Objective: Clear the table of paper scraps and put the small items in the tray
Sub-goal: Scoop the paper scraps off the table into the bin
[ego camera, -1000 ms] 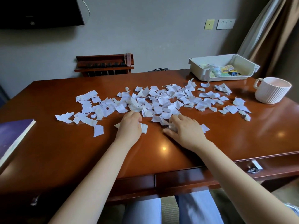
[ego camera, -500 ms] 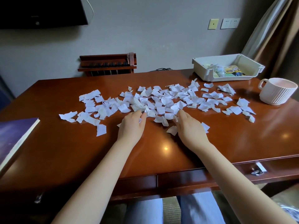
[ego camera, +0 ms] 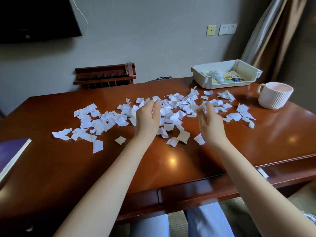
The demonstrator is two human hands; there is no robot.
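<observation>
Left hand: on my feed the left hand [ego camera: 148,118] hangs above the worktop [ego camera: 68,168], over the middle of the litter. Its fingers are curled in towards the thumb, and I make out a sliver of white paper pinched between them.
Right hand: the right hand [ego camera: 210,121] is at about the same height, just right of the left and apart from it. Its fingertips are bunched round a small crumpled wad of white paper, too blurred for me to count the pieces.
Paper scraps: the paper scraps [ego camera: 172,108] lie in a wide band across the worktop, from near the left side to near the mug, thickest behind the two hands. A few stragglers sit nearer me, between and beside the wrists.
Tray: the white tray [ego camera: 199,79] stands at the far right corner, its low open side facing me, apart from the nearest scraps.
Small items: the small items [ego camera: 231,76] lie inside the tray, a yellow card among pale bits; I cannot tell what the rest are.
Mug: a ribbed pale mug [ego camera: 273,98] stands upright to the right of the scraps, in front of the tray, handle to the left.
Book: a purple book [ego camera: 10,151] lies at the left edge, partly out of frame.
Behind: a wooden rack [ego camera: 104,76] stands beyond the worktop's far edge, against the wall.
</observation>
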